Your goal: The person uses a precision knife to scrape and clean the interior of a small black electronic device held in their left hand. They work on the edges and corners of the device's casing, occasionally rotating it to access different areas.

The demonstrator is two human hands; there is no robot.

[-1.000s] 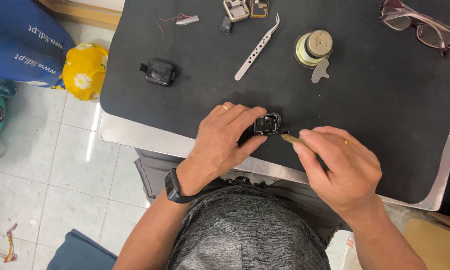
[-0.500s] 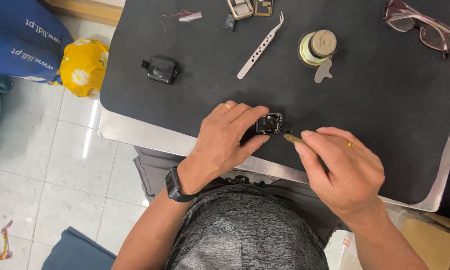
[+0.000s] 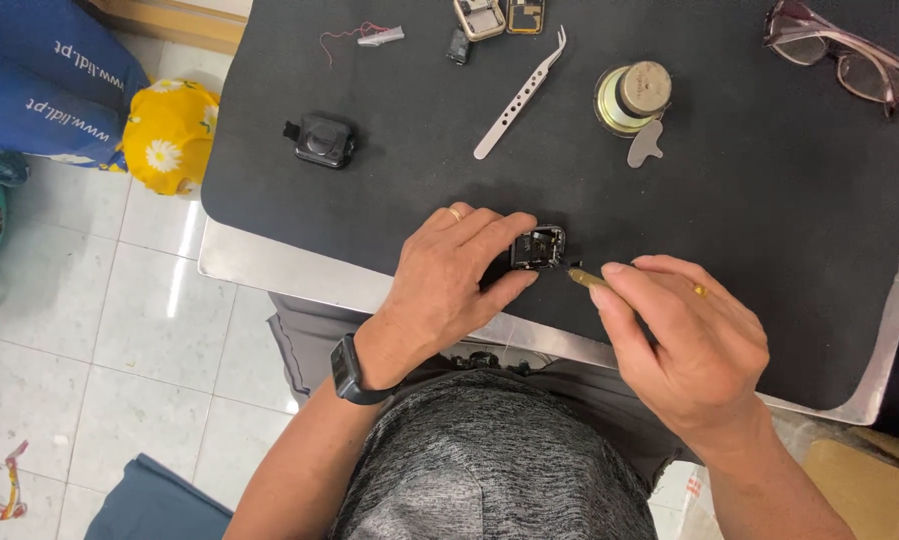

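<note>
A small black square watch case [image 3: 539, 247] lies on the black mat [image 3: 770, 200] near the front edge, its open side up, showing tiny parts inside. A thin brass-coloured tool [image 3: 588, 277] slants beside it, its tip touching the case's right edge.

Matt black mat [image 3: 770, 200]; shiny metal tweezers [image 3: 518, 95]; glossy floor tiles [image 3: 90, 330].

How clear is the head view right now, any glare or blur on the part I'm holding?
Head view: light is even and soft, with faint shadows under both hands; the small black part in the left hand is sharp, though its inside is too small to read; the tool tip in the right hand is crisp; glare shows only on the floor tiles and the table's metal edge; no motion blur.
</note>
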